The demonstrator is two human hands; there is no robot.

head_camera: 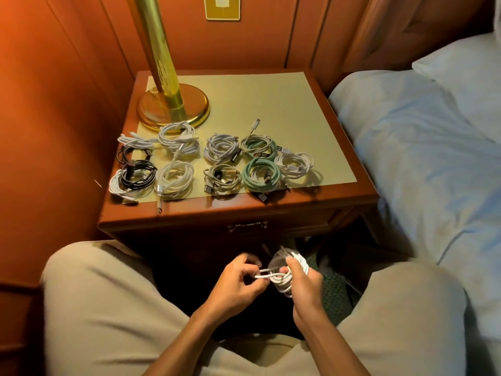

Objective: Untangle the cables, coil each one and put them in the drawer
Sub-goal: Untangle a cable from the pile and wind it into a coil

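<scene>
Bed [433, 147]: right side of the frame, pale blue sheet, pillow at upper right.

Desk [244, 210]: centre of the frame, wooden, with a pale mat on top; drawer [244, 234] in its front face closed, metal handle [247, 225] at its middle.

Lamp [173, 107]: brass, round base on the upper left corner of the desk, stem rising out of the top of the frame.

Wall plate [222, 6]: brass-coloured, on the panelled wall at top centre.

Knees: two, in light trousers, lower left and lower right of the frame.

Coiled cables [222, 147]: a double row along the near half of the desk, close together and some touching; white and black coils at left, white and grey in the middle, two green coils [260, 173] right of centre, one white coil at far right; several plugs stick out past the coils.

White cable [284, 275]: lower centre of the frame, below the drawer, between the knees, already wound into a coil.

Right hand [303, 280]: fingers curled round the white coil, gripping it.

Left hand [238, 278]: just beside the coil, pinching the loose end of the white cable between thumb and fingers; the end runs across to the coil.
</scene>
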